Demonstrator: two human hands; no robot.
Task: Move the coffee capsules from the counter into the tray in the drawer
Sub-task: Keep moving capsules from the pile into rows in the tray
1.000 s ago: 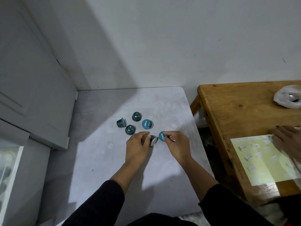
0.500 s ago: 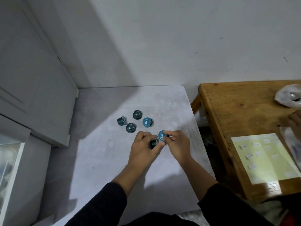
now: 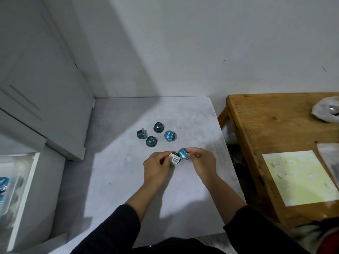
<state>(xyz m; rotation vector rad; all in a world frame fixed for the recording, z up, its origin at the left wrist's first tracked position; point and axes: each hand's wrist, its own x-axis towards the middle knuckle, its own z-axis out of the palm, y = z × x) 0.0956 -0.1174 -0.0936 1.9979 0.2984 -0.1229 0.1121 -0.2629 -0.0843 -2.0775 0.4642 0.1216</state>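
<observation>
Several teal coffee capsules [image 3: 153, 134] lie in a loose group on the grey counter [image 3: 128, 180]; one [image 3: 169, 135] shows its blue lid. Just in front of them, my left hand [image 3: 157, 168] pinches a capsule with a white lid [image 3: 174, 158]. My right hand [image 3: 200, 162] pinches a blue-lidded capsule [image 3: 183, 154] right beside it, the two capsules almost touching. At the far left, the open white drawer [image 3: 23, 198] holds a clear tray [image 3: 12, 182] with blue capsules in it, partly cut off by the frame edge.
A grey cabinet [image 3: 45, 88] rises at the left behind the drawer. To the right stands a wooden table [image 3: 275, 134] with a yellow sheet [image 3: 297, 176] and a white plastic bag [image 3: 326, 109]. A gap separates counter and table.
Both hands have lifted their capsules slightly off the counter and turned them, so the left capsule's white lid now faces up. A person's hand at the table has left the view.
</observation>
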